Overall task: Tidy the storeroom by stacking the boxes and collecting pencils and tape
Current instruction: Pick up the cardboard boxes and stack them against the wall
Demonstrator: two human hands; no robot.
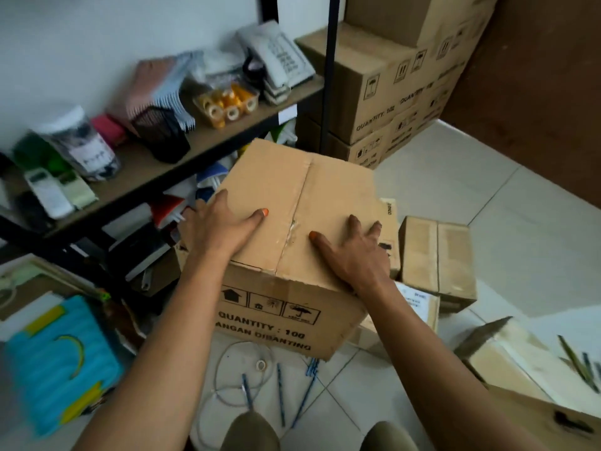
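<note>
1. Hands: your left hand and right hand lie flat, fingers spread, on the cardboard box top.
2. Box sits tilted above the floor tiles.
3. Pencils lie beneath, near a small tape roll.

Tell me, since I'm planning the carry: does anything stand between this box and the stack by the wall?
Nothing visible does. The box, under the left hand and right hand, faces the stack directly; the smaller box sits off to the right.
</note>
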